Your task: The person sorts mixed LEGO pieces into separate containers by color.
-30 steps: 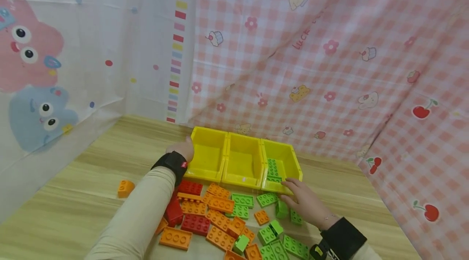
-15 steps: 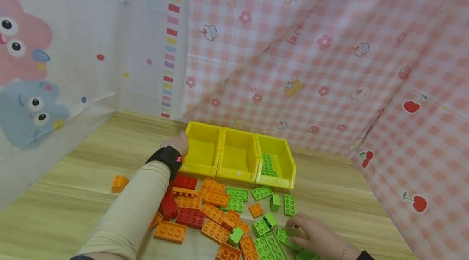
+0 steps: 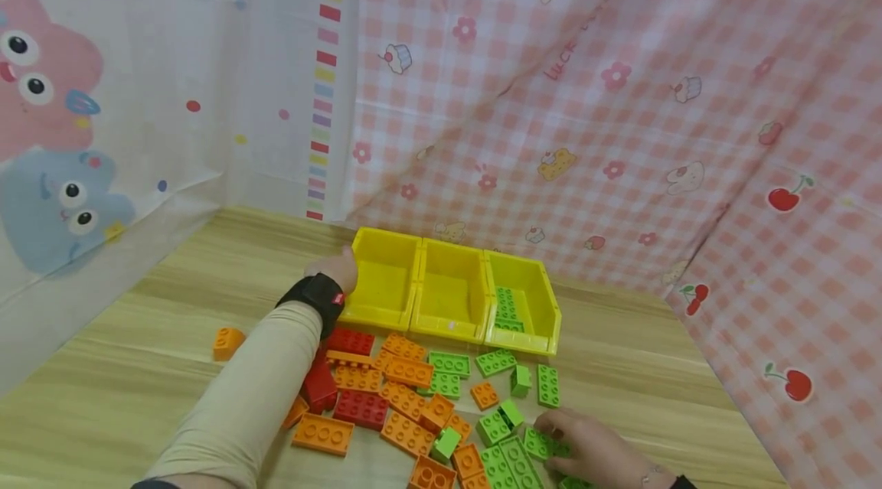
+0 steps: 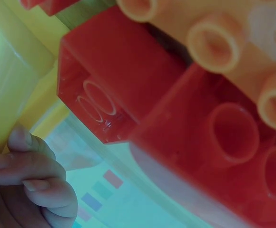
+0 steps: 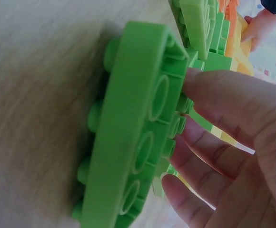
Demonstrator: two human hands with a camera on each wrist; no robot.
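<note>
On pale wooden tabletop (image 3: 620, 366) under pink checked curtains, flat green studded brick (image 5: 128, 133) tipped on edge, well in front of the three yellow plastic bins (image 3: 451, 294). Right hand (image 3: 592, 452) touching its underside, fingers loosely spread, firm grasp unclear. Left hand (image 3: 336, 271) far off, curled on the leftmost bin's rim.

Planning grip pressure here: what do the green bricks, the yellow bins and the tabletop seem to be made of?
Green brick at the right hand: apparently rigid moulded plastic, smooth satin, with studs and hollow tubes underneath. Yellow bins: probably glossy moulded plastic, by the sheen on their rims. Tabletop: light wood grain, possibly laminate; cannot tell.
</note>
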